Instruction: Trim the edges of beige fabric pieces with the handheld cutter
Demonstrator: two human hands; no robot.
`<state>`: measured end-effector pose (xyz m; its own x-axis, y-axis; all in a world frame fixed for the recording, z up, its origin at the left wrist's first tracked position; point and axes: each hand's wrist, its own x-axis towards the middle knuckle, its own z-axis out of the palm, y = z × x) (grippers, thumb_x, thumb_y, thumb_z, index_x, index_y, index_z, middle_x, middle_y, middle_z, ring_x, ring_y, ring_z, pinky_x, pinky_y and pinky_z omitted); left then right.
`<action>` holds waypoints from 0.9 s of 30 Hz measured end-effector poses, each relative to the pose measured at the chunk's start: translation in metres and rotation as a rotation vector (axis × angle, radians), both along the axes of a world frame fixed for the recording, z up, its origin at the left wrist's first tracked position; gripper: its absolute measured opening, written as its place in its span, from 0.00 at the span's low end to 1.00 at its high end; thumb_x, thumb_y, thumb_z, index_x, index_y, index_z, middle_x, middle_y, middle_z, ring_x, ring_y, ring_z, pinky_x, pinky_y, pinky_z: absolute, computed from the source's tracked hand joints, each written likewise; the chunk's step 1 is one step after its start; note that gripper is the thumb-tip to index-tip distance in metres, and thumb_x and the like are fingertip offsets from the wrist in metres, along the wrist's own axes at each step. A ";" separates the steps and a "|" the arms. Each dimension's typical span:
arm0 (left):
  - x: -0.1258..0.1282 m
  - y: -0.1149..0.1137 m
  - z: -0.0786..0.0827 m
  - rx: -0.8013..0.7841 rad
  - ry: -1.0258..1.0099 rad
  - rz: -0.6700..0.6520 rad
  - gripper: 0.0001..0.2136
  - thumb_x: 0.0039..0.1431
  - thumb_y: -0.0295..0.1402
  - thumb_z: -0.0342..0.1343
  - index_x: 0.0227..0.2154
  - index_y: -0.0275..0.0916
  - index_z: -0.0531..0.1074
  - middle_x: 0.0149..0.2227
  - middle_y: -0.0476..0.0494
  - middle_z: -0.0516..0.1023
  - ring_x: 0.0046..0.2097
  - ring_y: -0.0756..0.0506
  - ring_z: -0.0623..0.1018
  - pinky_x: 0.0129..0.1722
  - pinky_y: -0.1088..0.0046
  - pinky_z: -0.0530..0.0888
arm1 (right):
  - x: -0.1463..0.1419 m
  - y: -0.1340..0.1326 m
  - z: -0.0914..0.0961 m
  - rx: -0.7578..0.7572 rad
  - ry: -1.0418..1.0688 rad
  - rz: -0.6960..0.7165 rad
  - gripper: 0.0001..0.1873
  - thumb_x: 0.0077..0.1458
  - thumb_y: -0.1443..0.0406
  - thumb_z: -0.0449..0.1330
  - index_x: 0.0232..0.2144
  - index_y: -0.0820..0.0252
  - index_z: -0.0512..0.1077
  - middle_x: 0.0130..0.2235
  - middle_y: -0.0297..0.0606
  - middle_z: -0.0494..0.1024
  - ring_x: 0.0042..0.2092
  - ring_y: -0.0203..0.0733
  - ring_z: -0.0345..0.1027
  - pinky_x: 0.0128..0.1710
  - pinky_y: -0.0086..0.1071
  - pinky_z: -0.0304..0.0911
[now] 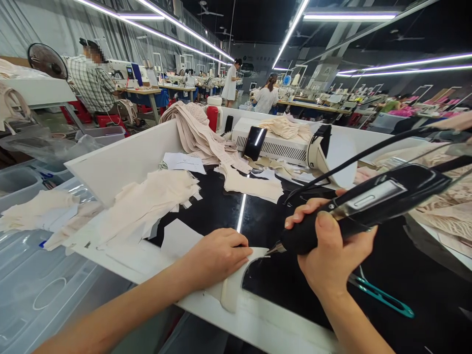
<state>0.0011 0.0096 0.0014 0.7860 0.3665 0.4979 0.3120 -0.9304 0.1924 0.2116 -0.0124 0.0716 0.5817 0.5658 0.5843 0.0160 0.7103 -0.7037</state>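
Observation:
My left hand (217, 255) presses a cream fabric piece (231, 291) at the front edge of the black work surface (212, 211). Its fingers are curled together, with the fingertips on the piece near its upper end. In my right hand (334, 250) is a black corded handheld tool (416, 189) with a narrow metal tip. That tip meets the upper right end of the fabric piece, just right of my left fingertips. A white sheet (179, 238) lies partly behind my left hand. Teal-handled thread snips (387, 297) rest to the right of my right wrist.
A pile of cream fabric pieces (151, 196) lies at left, with another cut piece (252, 184) further back. Long fabric strips (191, 128) drape over the back panel. A phone (255, 142) leans on a white vented box (280, 145). The tool's cable (354, 160) arches overhead. Other people work behind.

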 end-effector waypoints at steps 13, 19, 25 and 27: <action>-0.003 -0.020 0.010 0.107 -0.025 0.126 0.10 0.80 0.22 0.53 0.52 0.35 0.78 0.51 0.37 0.83 0.52 0.39 0.84 0.54 0.61 0.85 | -0.002 -0.003 -0.002 -0.011 -0.027 -0.007 0.26 0.55 0.56 0.81 0.49 0.50 0.72 0.33 0.25 0.83 0.25 0.37 0.75 0.23 0.34 0.77; -0.012 -0.042 0.005 -0.104 0.065 0.217 0.15 0.73 0.15 0.51 0.50 0.41 0.73 0.47 0.43 0.80 0.46 0.42 0.82 0.47 0.67 0.84 | -0.003 -0.010 -0.003 -0.029 -0.033 -0.039 0.27 0.54 0.56 0.82 0.47 0.50 0.72 0.33 0.25 0.83 0.25 0.39 0.76 0.24 0.37 0.78; -0.016 -0.024 0.016 -0.206 0.153 0.185 0.18 0.69 0.13 0.50 0.51 0.41 0.72 0.50 0.41 0.80 0.49 0.41 0.82 0.52 0.65 0.82 | -0.003 -0.019 -0.005 -0.034 -0.043 -0.060 0.27 0.54 0.55 0.83 0.48 0.50 0.73 0.33 0.26 0.83 0.25 0.39 0.76 0.24 0.37 0.78; -0.015 -0.020 0.021 -0.247 0.185 0.177 0.18 0.69 0.13 0.50 0.51 0.41 0.73 0.51 0.41 0.81 0.50 0.41 0.82 0.54 0.65 0.82 | -0.005 -0.023 -0.005 -0.040 -0.038 -0.064 0.28 0.54 0.55 0.84 0.48 0.50 0.74 0.33 0.26 0.84 0.25 0.40 0.76 0.24 0.38 0.78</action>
